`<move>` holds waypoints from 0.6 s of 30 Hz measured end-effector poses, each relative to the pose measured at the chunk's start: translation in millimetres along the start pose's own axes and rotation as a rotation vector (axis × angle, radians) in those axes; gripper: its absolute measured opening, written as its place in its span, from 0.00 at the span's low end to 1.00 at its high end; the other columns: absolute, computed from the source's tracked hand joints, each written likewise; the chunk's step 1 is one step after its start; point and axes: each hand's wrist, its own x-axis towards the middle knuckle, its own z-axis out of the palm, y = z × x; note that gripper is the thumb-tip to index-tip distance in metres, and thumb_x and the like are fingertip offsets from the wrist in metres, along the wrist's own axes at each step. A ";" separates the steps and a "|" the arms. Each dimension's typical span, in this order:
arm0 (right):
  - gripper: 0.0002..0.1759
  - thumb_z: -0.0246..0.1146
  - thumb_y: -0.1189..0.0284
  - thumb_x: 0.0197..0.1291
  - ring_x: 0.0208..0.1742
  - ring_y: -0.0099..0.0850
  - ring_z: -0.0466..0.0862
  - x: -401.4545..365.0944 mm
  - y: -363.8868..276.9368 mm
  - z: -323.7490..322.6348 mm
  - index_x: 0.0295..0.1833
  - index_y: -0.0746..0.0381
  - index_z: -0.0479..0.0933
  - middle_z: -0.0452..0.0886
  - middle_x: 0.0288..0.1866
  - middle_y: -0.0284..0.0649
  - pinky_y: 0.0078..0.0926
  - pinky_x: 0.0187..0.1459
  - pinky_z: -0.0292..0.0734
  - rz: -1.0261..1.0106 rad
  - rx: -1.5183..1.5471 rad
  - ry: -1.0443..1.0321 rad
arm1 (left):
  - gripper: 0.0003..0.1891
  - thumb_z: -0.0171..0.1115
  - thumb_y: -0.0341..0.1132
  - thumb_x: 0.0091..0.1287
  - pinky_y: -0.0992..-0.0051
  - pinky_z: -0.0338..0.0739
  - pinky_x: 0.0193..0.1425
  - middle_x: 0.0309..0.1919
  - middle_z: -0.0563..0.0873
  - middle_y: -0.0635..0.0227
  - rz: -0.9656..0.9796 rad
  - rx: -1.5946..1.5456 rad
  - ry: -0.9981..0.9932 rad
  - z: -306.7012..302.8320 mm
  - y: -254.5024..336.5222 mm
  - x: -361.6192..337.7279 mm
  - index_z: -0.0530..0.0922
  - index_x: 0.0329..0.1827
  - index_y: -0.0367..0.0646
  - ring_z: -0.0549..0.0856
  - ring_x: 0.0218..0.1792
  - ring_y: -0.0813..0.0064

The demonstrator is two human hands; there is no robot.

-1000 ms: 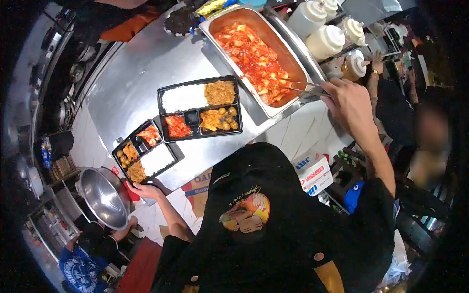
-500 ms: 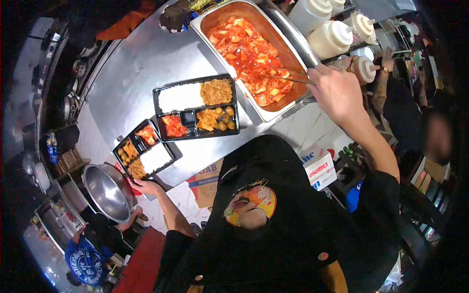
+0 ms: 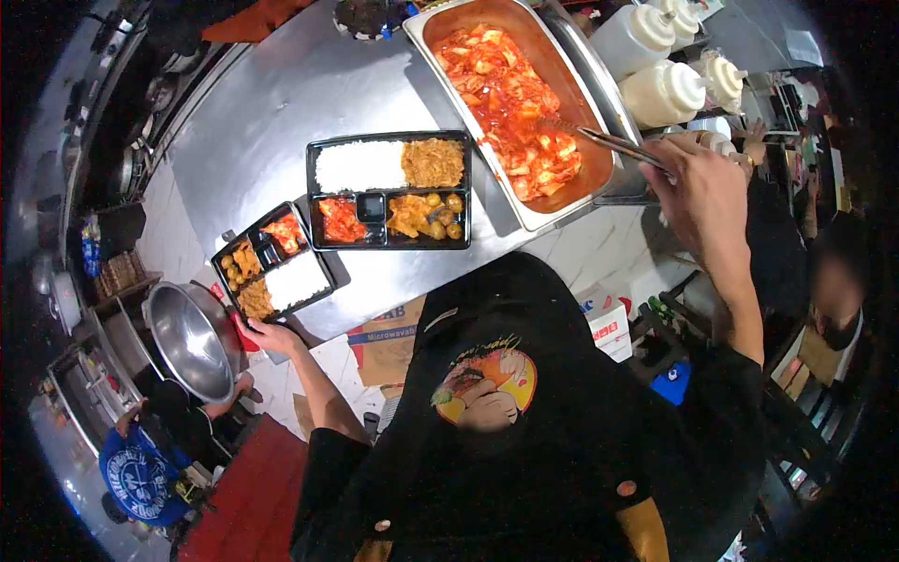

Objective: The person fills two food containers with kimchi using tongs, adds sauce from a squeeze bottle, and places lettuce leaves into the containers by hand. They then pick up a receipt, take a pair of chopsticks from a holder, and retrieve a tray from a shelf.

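My right hand (image 3: 695, 187) is closed round metal tongs (image 3: 623, 145), whose tips reach over the kimchi (image 3: 510, 103) in a deep steel pan (image 3: 573, 187). With its fingers at the lower corner of the smaller black meal tray (image 3: 277, 260), my left hand (image 3: 270, 335) grips that edge. Beside it a larger black meal tray (image 3: 390, 191) lies on the steel table (image 3: 243, 140). Both trays hold white rice, kimchi, a brownish-orange food and small round brown pieces in separate compartments.
Squeeze bottles (image 3: 663, 91) stand beyond the pan at the right. A steel bowl (image 3: 194, 342) is below left. One person in a blue shirt (image 3: 145, 473) is at the lower left, another person (image 3: 833, 281) at the right. Cardboard boxes (image 3: 386, 345) sit below the table.
My right hand has shifted right and slightly down, and the tongs now show more clearly above the kimchi. The whole view has shifted a little. My left hand remains at the smaller tray.
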 end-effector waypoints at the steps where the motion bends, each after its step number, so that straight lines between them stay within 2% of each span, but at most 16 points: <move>1: 0.10 0.65 0.66 0.58 0.35 0.43 0.84 -1.7 -0.6 -8.3 0.46 0.54 0.82 0.83 0.38 0.39 0.38 0.35 0.78 -0.005 0.026 0.065 | 0.22 0.47 0.40 0.77 0.62 0.64 0.70 0.64 0.75 0.49 0.000 -0.001 0.004 0.0 -2.9 0.4 0.70 0.66 0.33 0.74 0.63 0.55; 4: 0.11 0.65 0.67 0.58 0.37 0.42 0.84 -3.1 -6.0 -17.4 0.46 0.55 0.82 0.84 0.39 0.38 0.38 0.37 0.78 0.018 0.045 0.047 | 0.22 0.48 0.40 0.77 0.62 0.64 0.69 0.63 0.76 0.49 0.036 -0.002 0.017 0.9 -4.5 0.7 0.71 0.66 0.33 0.75 0.62 0.55; 6: 0.11 0.65 0.67 0.58 0.37 0.42 0.84 -7.4 -5.4 -10.3 0.46 0.56 0.81 0.84 0.40 0.38 0.38 0.38 0.78 0.025 0.044 0.024 | 0.22 0.48 0.40 0.77 0.63 0.64 0.69 0.63 0.76 0.49 -0.017 0.013 0.014 0.8 -1.9 0.1 0.71 0.65 0.33 0.75 0.62 0.55; 8: 0.10 0.66 0.68 0.54 0.35 0.43 0.85 -12.1 -1.7 2.4 0.41 0.59 0.80 0.82 0.36 0.42 0.38 0.35 0.80 -0.155 0.018 0.016 | 0.22 0.48 0.40 0.77 0.63 0.65 0.69 0.63 0.76 0.49 -0.015 -0.008 0.015 2.5 1.7 -0.2 0.71 0.65 0.33 0.75 0.62 0.55; 9: 0.10 0.66 0.68 0.54 0.35 0.43 0.85 -10.1 -2.8 1.3 0.41 0.59 0.80 0.82 0.36 0.42 0.38 0.35 0.80 -0.157 0.018 0.017 | 0.22 0.48 0.39 0.76 0.62 0.65 0.69 0.64 0.76 0.49 -0.014 -0.021 0.016 1.1 0.3 -0.1 0.71 0.65 0.32 0.75 0.62 0.55; 12: 0.11 0.66 0.66 0.54 0.33 0.44 0.85 2.1 -8.3 0.4 0.40 0.61 0.81 0.83 0.34 0.44 0.39 0.34 0.80 -0.022 -0.037 -0.039 | 0.22 0.48 0.39 0.76 0.62 0.65 0.68 0.63 0.76 0.50 0.022 -0.003 0.021 1.3 -4.9 1.3 0.72 0.65 0.32 0.75 0.62 0.54; 14: 0.12 0.66 0.65 0.55 0.32 0.45 0.85 16.5 -13.9 5.0 0.39 0.63 0.83 0.84 0.33 0.46 0.41 0.34 0.81 -0.133 0.022 0.195 | 0.22 0.48 0.40 0.76 0.62 0.65 0.69 0.63 0.76 0.50 0.021 -0.017 0.022 2.1 -1.5 0.7 0.72 0.65 0.32 0.75 0.62 0.54; 18: 0.12 0.66 0.66 0.55 0.34 0.46 0.86 56.9 -39.4 29.6 0.37 0.64 0.83 0.84 0.32 0.47 0.43 0.37 0.82 -0.083 0.122 0.107 | 0.23 0.47 0.41 0.76 0.62 0.64 0.69 0.64 0.76 0.49 -0.033 -0.006 0.022 1.7 5.4 -0.9 0.71 0.66 0.31 0.75 0.63 0.54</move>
